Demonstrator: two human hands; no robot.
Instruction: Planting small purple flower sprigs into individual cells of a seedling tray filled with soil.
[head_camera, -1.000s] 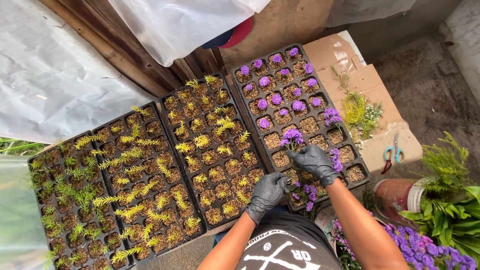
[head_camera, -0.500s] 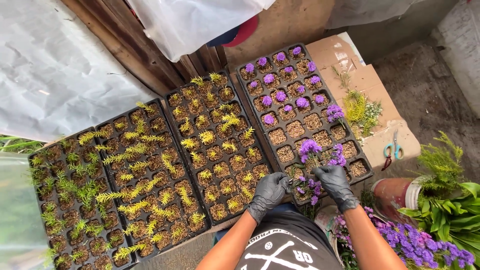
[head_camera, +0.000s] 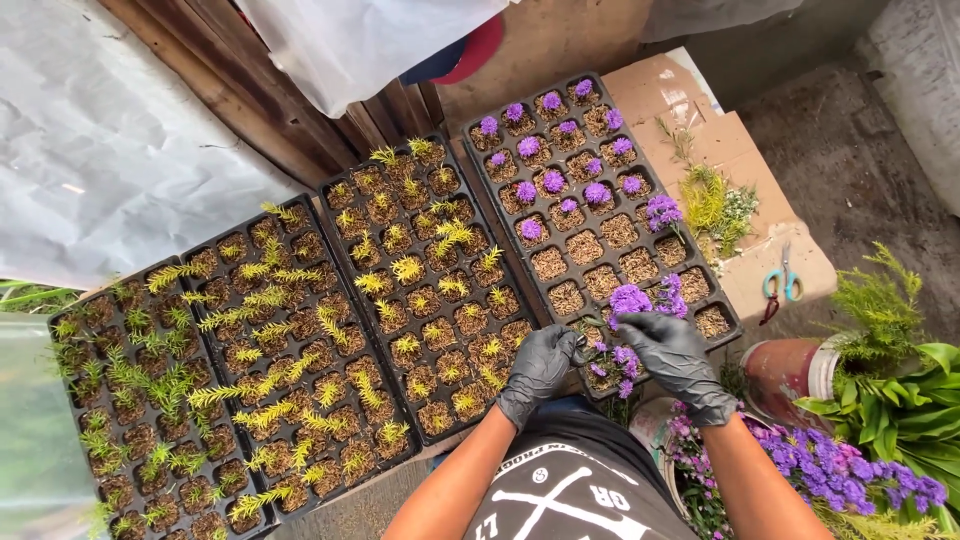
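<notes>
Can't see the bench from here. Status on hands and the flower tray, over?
Left hand gloved, fingers at the tray's near edge. Right hand closed on purple flower cuttings over the seedling tray. Near cells partly unfilled. Scissors lie clear, on cardboard.

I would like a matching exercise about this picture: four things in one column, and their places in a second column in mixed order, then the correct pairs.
Things:
1. scissors
2. purple flower tray
3. right hand
4. yellow cutting tray

Places:
A. between two other black trays
B. at the near end of the purple flower tray, holding purple flowers
C. on the cardboard, at the right
D. farthest right of the four trays

Pairs: 1-C, 2-D, 3-B, 4-A
</notes>
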